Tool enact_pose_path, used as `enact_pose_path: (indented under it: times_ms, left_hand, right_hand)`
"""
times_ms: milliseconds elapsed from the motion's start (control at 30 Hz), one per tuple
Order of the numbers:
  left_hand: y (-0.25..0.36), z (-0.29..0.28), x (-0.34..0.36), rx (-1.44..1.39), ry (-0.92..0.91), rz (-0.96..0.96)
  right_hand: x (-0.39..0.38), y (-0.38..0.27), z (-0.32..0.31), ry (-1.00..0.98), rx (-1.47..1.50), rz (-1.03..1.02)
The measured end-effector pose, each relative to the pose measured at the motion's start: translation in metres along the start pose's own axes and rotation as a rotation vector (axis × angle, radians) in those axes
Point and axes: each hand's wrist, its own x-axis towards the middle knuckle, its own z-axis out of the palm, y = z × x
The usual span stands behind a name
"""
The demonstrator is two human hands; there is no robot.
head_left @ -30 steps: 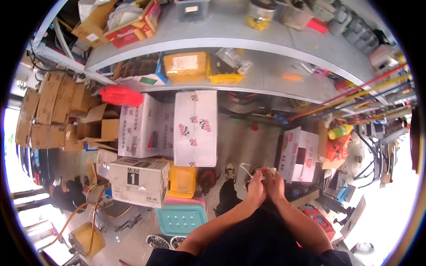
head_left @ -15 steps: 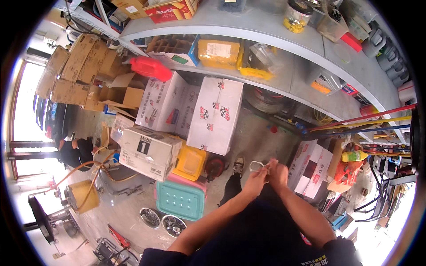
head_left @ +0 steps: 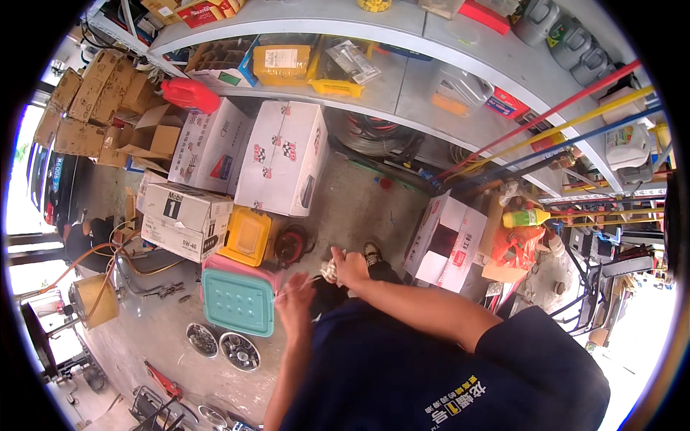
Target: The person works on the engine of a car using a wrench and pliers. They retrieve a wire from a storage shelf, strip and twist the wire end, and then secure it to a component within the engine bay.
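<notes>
My right hand (head_left: 351, 270) is out in front of my body, its fingers closed on a small crumpled whitish piece (head_left: 330, 272) that looks like a rag or tissue. To its left is my left hand (head_left: 295, 300), raised beside the teal lid (head_left: 239, 303) of a storage bin. Motion smears its fingers, so I cannot make out whether they hold anything. The two hands are apart. Below them show my dark trousers and one shoe (head_left: 372, 253).
A yellow container (head_left: 245, 235) and cardboard oil boxes (head_left: 185, 220) stand left of my hands. Two metal bowls (head_left: 239, 351) of small parts sit on the floor. Ahead runs a grey shelf (head_left: 402, 90); an open white carton (head_left: 445, 241) stands at the right.
My hands were together, with a pale loop-like thing at the fingers. Now they have separated, the left nearer the teal lid. The view has shifted to the right.
</notes>
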Motion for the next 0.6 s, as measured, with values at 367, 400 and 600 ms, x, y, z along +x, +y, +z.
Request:
enact_pose_path:
  times_ms: [367, 400, 600]
  left_hand:
    - [-0.144, -0.285, -0.071, 0.475, 0.370, -0.265]
    - [-0.168, -0.312, -0.086, 0.555, 0.393, -0.240]
    - [-0.303, -0.450, -0.154, 0.253, 0.449, -0.368]
  right_hand:
    - [-0.022, 0.147, -0.067, 0.004, -0.173, -0.027]
    - [-0.029, 0.161, -0.067, 0.066, -0.204, -0.017]
    - [-0.061, 0.207, -0.029, 0.278, -0.164, 0.202]
